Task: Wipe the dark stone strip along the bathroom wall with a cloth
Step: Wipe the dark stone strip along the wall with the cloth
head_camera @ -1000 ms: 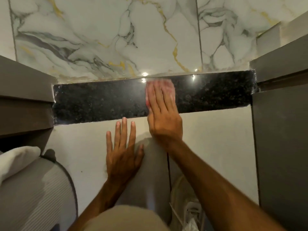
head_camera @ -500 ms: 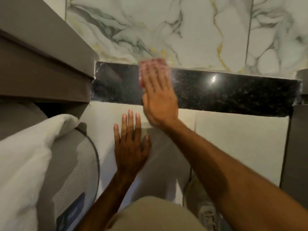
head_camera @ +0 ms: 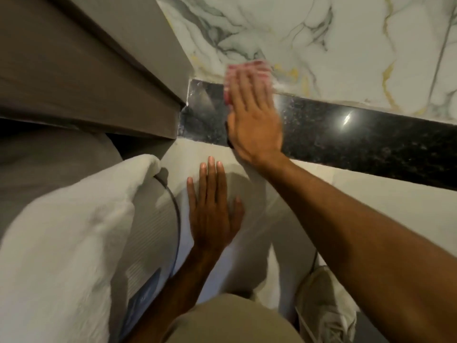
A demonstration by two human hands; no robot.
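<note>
The right hand [head_camera: 254, 120] is lying flat with its fingers stretched out, pressing a pink cloth [head_camera: 244, 70] against the wall near the left end of the dark stone strip [head_camera: 358, 134]. Only the cloth's top and left edges are showing past the fingertips, and they are blurred, so its exact shape is hard to tell; it seems to be overlapping the strip's upper edge and the lower rim of the marble tile [head_camera: 296, 33] above. The speckled black strip is running across the wall from the grey cabinet [head_camera: 86, 70] at the left toward the right edge of the view, and a bright spot of light is glinting on it right of the hand.

The left hand [head_camera: 212, 209] is resting open, palm down and fingers together, on the pale wall panel [head_camera: 383, 194] below the strip, holding nothing. A white towel [head_camera: 69, 231] is lying at the lower left, beside a ribbed grey object [head_camera: 153, 219] with a dark rim. A light sneaker [head_camera: 326, 305] is showing at the bottom, under the right forearm.
</note>
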